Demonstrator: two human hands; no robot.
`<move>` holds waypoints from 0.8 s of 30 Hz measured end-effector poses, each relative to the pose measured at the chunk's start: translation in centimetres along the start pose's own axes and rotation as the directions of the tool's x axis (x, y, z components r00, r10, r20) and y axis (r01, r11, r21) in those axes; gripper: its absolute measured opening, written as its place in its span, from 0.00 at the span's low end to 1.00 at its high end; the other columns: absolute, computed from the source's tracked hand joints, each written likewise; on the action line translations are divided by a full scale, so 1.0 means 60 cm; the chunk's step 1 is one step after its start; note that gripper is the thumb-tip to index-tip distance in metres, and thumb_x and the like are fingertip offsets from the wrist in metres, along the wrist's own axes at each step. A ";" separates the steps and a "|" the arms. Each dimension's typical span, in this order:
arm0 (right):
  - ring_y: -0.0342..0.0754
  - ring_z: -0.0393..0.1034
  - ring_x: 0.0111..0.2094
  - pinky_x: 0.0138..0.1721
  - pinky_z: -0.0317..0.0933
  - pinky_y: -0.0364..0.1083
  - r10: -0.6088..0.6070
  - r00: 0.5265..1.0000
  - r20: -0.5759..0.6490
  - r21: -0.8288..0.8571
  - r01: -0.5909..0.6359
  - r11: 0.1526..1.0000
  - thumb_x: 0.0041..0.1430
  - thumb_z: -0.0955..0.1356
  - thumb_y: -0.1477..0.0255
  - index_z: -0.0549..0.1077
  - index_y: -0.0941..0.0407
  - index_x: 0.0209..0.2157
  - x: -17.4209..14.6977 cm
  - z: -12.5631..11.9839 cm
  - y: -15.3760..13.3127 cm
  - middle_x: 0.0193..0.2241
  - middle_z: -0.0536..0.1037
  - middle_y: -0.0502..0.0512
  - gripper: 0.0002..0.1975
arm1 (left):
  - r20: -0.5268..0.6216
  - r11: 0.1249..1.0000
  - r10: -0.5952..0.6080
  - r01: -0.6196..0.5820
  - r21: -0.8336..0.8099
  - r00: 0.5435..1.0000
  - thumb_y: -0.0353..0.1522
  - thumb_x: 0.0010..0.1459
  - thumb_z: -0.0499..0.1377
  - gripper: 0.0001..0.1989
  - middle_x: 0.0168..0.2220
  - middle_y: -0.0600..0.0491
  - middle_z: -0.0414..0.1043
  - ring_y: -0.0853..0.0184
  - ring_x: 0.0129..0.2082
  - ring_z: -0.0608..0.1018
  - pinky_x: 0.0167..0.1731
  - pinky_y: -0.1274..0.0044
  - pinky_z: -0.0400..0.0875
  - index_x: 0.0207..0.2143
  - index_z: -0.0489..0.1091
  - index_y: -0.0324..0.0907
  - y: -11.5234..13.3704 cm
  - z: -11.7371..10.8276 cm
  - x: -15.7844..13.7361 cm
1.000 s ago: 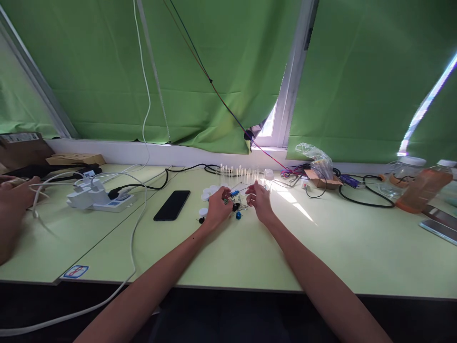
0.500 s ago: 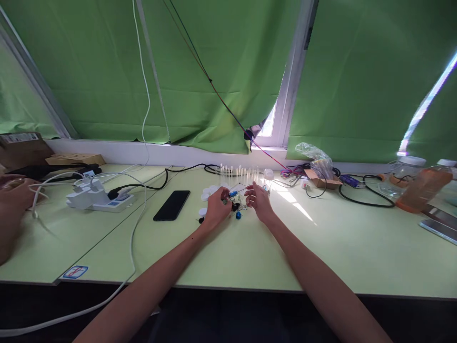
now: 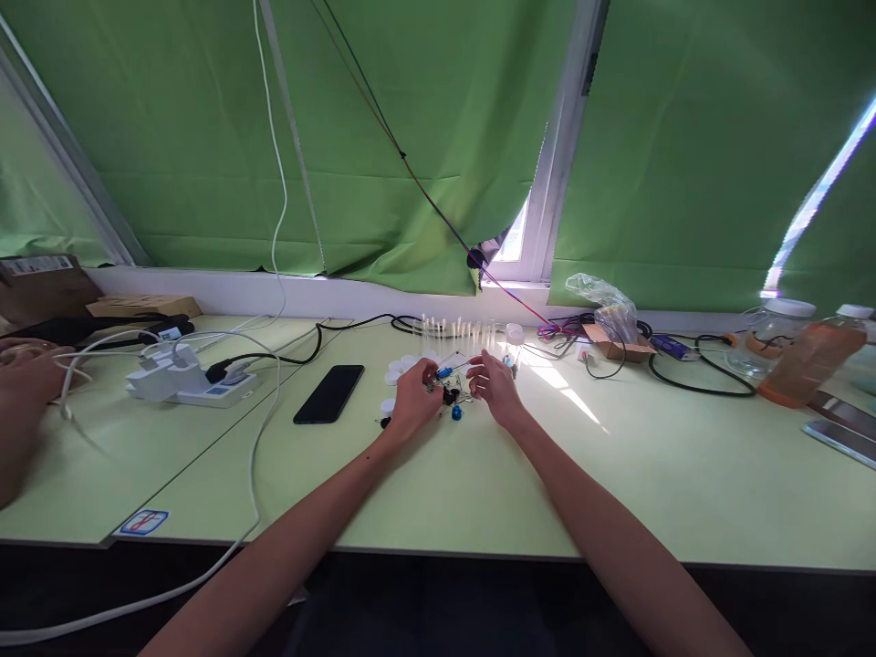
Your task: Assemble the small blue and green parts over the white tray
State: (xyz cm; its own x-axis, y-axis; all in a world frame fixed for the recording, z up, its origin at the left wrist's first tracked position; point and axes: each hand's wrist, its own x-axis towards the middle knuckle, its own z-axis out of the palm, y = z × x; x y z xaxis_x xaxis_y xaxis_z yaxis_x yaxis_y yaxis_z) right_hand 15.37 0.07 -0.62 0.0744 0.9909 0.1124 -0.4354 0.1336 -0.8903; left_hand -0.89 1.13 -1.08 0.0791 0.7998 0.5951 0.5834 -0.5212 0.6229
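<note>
Near the middle of the table, my left hand (image 3: 417,394) is closed in a pinch at a small blue electronic component (image 3: 445,372) with thin wire leads. My right hand (image 3: 495,387) faces it from the right, fingers curled and the tips together near the lead's end; whatever they hold is too small to make out. Between and below both hands lies a loose heap of small black parts (image 3: 451,396) and wire leads. A round blue part (image 3: 456,413) sits at the heap's front edge. White caps (image 3: 393,374) lie left of my left hand, and clear tubes (image 3: 458,333) stand behind.
A black phone (image 3: 329,394) lies to the left, beyond it a white power strip (image 3: 215,391) with plugs and cables. Another person's hand (image 3: 31,370) is at the far left. Rightward are a cardboard box (image 3: 620,345), black cable, an orange bottle (image 3: 811,360) and a clear jar (image 3: 780,328).
Both hands stay almost in place. The blue component has shifted very slightly left, and my right fingers have dipped a little.
</note>
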 end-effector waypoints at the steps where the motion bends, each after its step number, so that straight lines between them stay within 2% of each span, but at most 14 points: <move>1: 0.40 0.61 0.16 0.17 0.51 0.41 0.000 1.000 0.000 0.000 0.000 1.000 0.50 0.70 0.50 0.70 0.56 0.30 -0.001 0.001 0.000 0.20 0.72 0.49 0.22 | -0.001 1.000 0.001 -0.001 0.004 1.000 0.24 0.44 0.54 0.13 0.32 0.55 0.73 0.67 0.31 0.75 0.34 0.76 0.68 0.34 0.67 0.43 0.000 0.000 0.000; 24: 0.40 0.62 0.16 0.16 0.51 0.41 0.022 0.999 0.024 -0.020 -0.021 1.000 0.50 0.70 0.49 0.70 0.57 0.28 -0.002 0.002 0.001 0.20 0.72 0.50 0.23 | -0.007 0.999 0.028 -0.027 0.043 1.000 0.25 0.45 0.54 0.13 0.33 0.53 0.74 0.65 0.33 0.75 0.36 0.74 0.68 0.35 0.67 0.43 -0.004 -0.001 -0.004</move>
State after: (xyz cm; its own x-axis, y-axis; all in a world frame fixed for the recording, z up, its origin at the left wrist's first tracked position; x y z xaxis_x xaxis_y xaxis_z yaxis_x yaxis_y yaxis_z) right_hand 15.21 -0.07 -0.61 0.0436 0.9937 0.1033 -0.4187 0.1121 -0.9012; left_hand -1.12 1.02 -1.33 0.0894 0.7829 0.6157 0.6155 -0.5295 0.5838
